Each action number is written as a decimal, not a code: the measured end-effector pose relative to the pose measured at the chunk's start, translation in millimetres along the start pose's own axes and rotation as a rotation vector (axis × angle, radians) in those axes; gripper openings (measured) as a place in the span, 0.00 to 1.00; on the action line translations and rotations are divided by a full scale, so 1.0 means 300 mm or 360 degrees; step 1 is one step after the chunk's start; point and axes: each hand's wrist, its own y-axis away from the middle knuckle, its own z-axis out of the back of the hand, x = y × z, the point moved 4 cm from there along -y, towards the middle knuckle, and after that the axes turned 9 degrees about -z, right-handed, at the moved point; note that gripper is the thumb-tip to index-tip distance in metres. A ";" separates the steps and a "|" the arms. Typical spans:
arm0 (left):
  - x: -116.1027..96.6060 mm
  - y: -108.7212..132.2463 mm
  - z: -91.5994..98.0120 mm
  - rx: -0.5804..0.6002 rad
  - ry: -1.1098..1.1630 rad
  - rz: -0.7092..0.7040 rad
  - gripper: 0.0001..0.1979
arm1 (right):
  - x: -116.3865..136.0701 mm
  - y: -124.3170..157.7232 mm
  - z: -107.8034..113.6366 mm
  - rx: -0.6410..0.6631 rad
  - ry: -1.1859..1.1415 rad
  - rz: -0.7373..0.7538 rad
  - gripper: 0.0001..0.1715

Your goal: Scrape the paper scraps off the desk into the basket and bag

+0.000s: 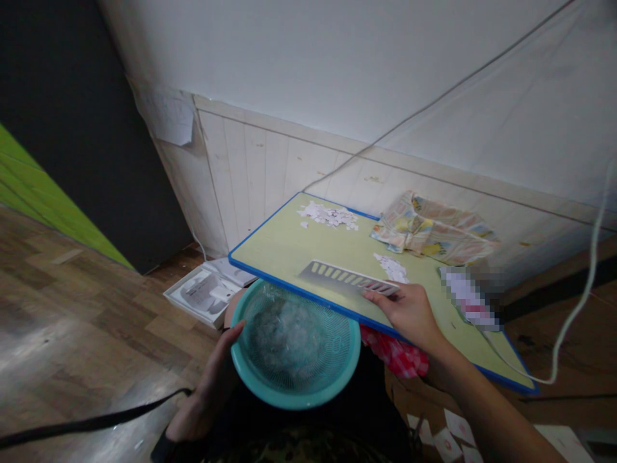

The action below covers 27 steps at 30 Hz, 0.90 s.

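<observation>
My left hand [216, 373] is closed on the left rim of a turquoise plastic colander [294, 400], which sits at my lap below the table edge. Inside the colander lies a loose heap of clear, whitish small pieces [289, 334], too blurred to name. In my right hand [412, 312] is a flat white slotted strip [354, 278], pinched at its right end and held tilted just above the near edge of the table [270, 241]. Small white paper-like pieces [330, 215] lie in a pile at the table's far side, and a smaller pile [391, 267] lies behind the strip.
A crumpled patterned cloth [434, 228] and a partly blurred phone-like object [470, 299] with a white cable [576, 328] are on the table's right. An open white box [200, 296] stands on the floor at left. Red checked fabric [395, 352] hangs below the edge.
</observation>
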 end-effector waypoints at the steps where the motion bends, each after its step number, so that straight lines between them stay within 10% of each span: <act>1: 0.001 0.000 0.002 -0.0030 -0.0010 -0.0001 0.24 | -0.003 -0.029 -0.007 -0.0061 -0.0001 -0.0001 0.15; 8: 0.003 -0.017 0.018 -0.0030 -0.0037 -0.0024 0.27 | -0.013 -0.189 -0.122 -0.0067 0.0115 0.0092 0.16; 27: 0.000 -0.015 0.016 -0.0052 -0.0030 -0.0067 0.24 | 0.046 0.022 -0.067 0.0255 -0.0179 -0.0102 0.12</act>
